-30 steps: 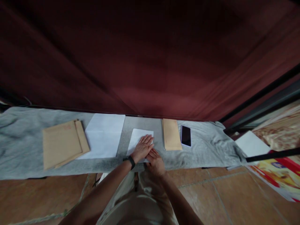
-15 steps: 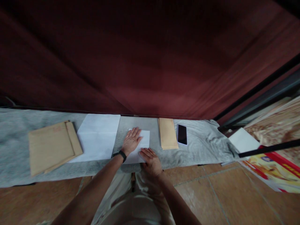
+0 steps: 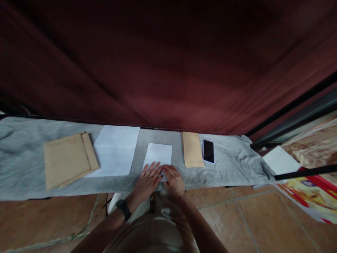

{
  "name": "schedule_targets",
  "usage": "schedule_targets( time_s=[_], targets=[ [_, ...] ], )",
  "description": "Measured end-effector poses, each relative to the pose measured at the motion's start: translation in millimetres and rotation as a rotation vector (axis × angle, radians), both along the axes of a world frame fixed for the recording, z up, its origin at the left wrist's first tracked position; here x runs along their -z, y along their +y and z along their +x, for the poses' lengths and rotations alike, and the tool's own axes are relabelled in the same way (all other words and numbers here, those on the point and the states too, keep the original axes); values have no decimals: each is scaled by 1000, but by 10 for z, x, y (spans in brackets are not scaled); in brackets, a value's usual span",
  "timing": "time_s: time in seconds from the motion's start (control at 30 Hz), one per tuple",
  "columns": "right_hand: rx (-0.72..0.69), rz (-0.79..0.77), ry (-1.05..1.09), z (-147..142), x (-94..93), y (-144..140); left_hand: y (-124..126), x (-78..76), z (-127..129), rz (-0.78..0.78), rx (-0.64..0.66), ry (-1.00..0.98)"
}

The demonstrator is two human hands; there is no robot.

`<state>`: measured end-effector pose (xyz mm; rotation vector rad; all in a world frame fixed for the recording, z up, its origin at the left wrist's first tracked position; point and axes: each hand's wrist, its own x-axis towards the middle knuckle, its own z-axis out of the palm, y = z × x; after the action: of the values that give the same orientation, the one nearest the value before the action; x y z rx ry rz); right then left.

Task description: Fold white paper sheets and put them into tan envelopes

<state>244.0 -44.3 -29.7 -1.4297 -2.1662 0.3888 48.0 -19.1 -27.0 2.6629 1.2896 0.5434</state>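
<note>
Both hands, left hand [image 3: 146, 182] and right hand [image 3: 172, 181], lie flat with fingers [image 3: 152, 169] spread, pressing the near edge of the folded white sheet [image 3: 158, 154] on the grey-covered bench [image 3: 23, 165], gripping nothing. Judged step: creasing a fold; next calls for firm, even pressure along it. Beyond the right fingers lie a brown envelope [image 3: 192, 149] and phone [image 3: 208, 151].
</note>
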Motion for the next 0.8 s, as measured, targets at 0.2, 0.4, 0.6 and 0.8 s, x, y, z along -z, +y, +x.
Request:
schedule_targets(
  time_s=[0.2, 0.4, 0.6, 0.8],
  targets=[
    [-2, -7, -43, 20, 47, -21, -99, -21, -292, 16, 28, 26],
    [16, 1, -69, 49, 66, -78, -99, 11, -473, -39, -40, -26],
    [45, -8, 38, 112, 35, -115, -82, 2, -611, -171, -139, -194],
    [264, -83, 674, 38, -295, -104, -129, -232, -537, -405, -410, -631]
  ],
)
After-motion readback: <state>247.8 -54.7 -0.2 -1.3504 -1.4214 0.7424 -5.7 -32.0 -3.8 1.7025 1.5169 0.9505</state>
